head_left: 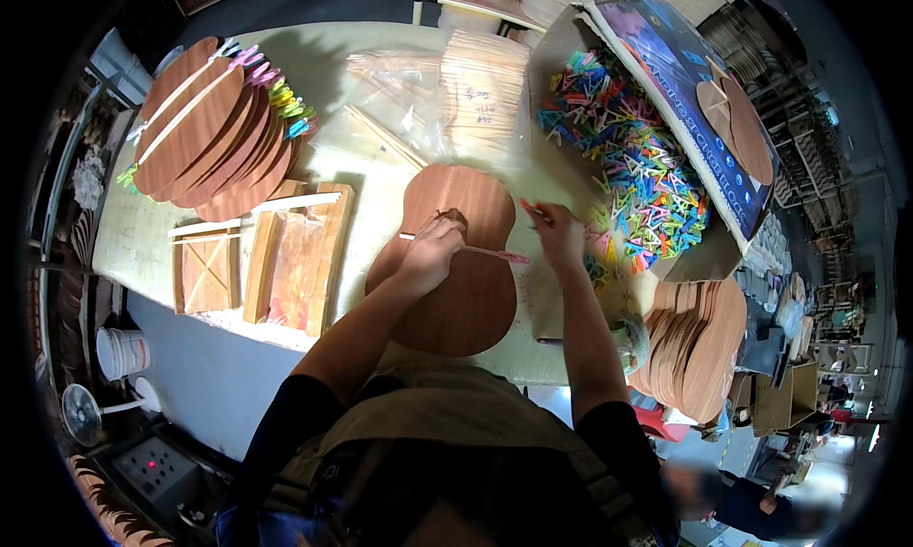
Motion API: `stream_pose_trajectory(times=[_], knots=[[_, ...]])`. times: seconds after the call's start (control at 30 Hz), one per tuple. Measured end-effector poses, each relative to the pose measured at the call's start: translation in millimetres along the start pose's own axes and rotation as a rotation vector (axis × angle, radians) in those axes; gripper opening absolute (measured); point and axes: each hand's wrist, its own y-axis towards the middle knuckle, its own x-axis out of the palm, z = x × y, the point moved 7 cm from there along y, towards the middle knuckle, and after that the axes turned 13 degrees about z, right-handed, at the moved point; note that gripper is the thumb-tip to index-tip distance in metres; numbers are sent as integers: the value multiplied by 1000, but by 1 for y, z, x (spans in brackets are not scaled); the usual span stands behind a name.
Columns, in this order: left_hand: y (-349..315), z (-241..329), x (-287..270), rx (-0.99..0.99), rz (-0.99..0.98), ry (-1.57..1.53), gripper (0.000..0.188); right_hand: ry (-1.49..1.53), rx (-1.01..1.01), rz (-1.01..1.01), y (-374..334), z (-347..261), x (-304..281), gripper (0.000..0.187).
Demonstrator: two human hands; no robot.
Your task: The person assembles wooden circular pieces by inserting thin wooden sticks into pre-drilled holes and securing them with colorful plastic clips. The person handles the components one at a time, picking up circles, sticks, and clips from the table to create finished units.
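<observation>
In front of me a brown guitar-shaped wooden board lies flat on the table. A thin pale wooden strip crosses its waist. At the board's right edge, a pink clothespin sits on the strip's end. My left hand rests over the strip with its fingers curled down on it, hiding the strip's middle. Just right of the board, off its edge, my right hand pinches a small red clothespin.
A large box of colourful clothespins stands at right. Clipped boards are stacked at far left, beside wooden frames. Bundled strips lie behind the board. More boards stand at right. Another person is at lower right.
</observation>
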Motion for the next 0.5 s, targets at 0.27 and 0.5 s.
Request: stream_pose_trajectory(times=[0.27,0.5], knots=[[1,0,-2,-1,-18,-25,3,47,-76,-212,10,-67,96,30],[-5,-6,0,-17,-13,12,4,73,-453,-86,4,-112,74,30]])
